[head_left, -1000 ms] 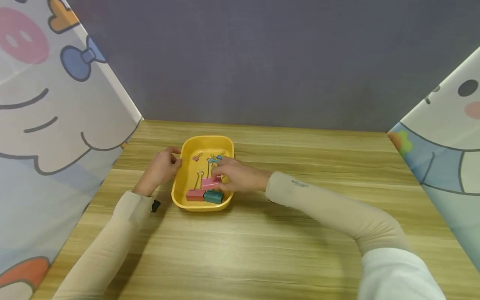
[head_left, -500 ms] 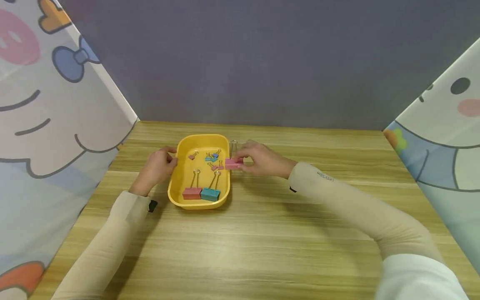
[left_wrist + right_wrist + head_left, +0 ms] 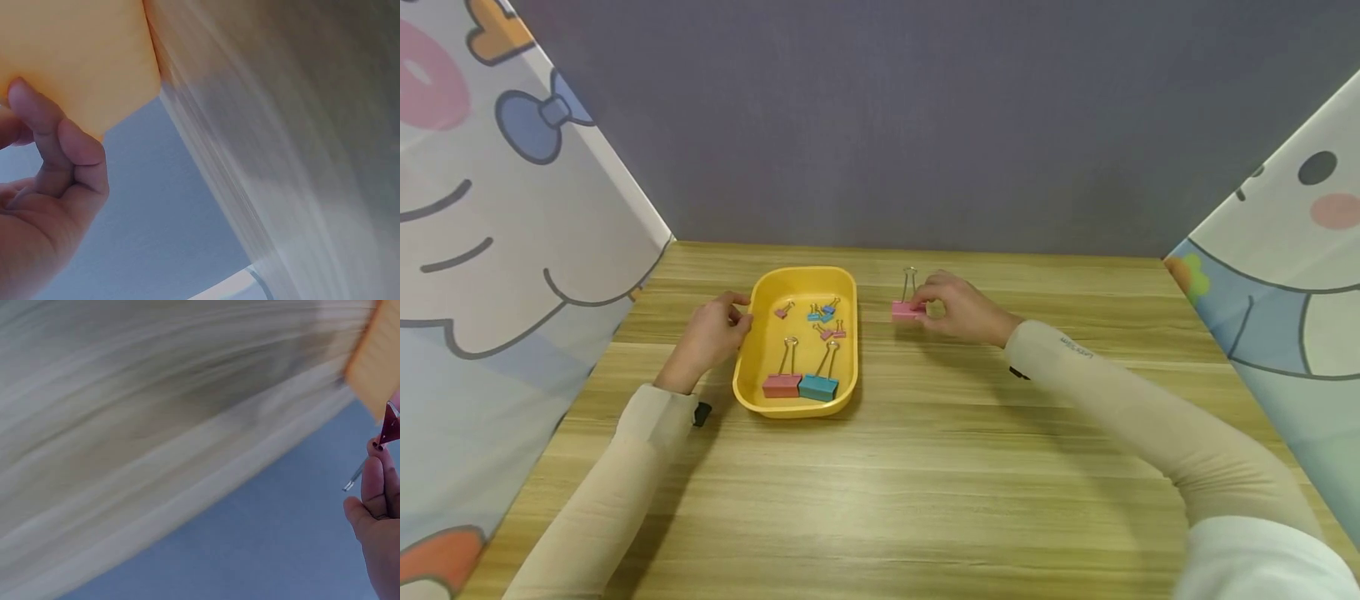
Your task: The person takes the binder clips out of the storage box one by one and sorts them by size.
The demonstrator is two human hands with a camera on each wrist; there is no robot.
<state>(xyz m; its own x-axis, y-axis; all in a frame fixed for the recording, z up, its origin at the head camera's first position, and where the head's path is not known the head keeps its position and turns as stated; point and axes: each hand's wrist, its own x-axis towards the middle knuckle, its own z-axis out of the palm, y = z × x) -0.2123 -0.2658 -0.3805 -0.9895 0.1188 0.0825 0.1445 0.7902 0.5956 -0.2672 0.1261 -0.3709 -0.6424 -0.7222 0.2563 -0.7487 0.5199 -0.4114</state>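
My right hand (image 3: pixel 962 308) pinches a large pink binder clip (image 3: pixel 907 312) above the table, to the right of the yellow tray (image 3: pixel 850 367). The clip's wire handles point away toward the back. In the right wrist view, only part of that clip (image 3: pixel 391 425) shows, dark red beside my fingers. My left hand (image 3: pixel 707 335) is at the tray's left side, bent fingers touching its outer wall. Inside the tray's near end stand a large red binder clip (image 3: pixel 782 386) and a large teal one (image 3: pixel 818 387). Small pink clips (image 3: pixel 825 333) and small blue clips (image 3: pixel 827 310) lie farther back.
The wood-grain table (image 3: pixel 880 492) extends to the right of the tray and in front of it. A grey partition (image 3: pixel 880 125) rises behind the table. Cartoon-printed panels (image 3: pixel 550 333) flank both sides.
My right hand has lifted the large pink binder clip out of the tray and carried it right, past the rim, over the table. The left hand stays at the tray's left side.
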